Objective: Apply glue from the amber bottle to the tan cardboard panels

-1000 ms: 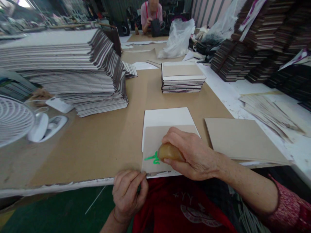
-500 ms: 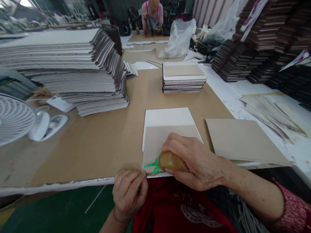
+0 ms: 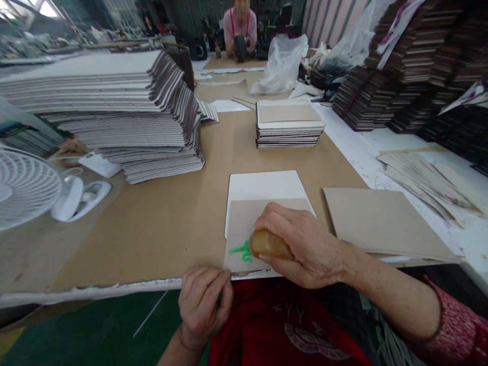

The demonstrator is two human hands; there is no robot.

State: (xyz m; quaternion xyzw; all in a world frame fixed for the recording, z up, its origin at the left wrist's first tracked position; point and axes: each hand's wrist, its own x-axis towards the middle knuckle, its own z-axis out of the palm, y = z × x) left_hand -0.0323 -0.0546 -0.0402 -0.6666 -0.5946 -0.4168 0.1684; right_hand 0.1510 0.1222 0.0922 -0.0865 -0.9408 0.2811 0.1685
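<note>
My right hand (image 3: 305,244) is closed around an amber, rounded block (image 3: 270,244), above a beige sheet (image 3: 244,218). A bright green, branching thing (image 3: 242,249) shows at the block's left end; I cannot make out what it is. The beige sheet lies over a white panel (image 3: 263,184) at the table's front edge, and part of it is hidden by my right hand. My left hand (image 3: 204,302) is curled at the panel's near left corner, its fingertips at the table edge. What sits between its thumb and fingers is hidden.
A tall stack of folded white panels (image 3: 125,101) stands at the left, beside a white fan (image 3: 28,188). Ahead is a smaller stack (image 3: 290,127). Beige boards (image 3: 385,218) lie at the right, with dark bundles (image 3: 373,96) behind. Another person (image 3: 241,30) is at the far end.
My right hand, the amber block and the green thing have shifted slightly away from the table's front edge. My left hand keeps its place. The view has moved a little.
</note>
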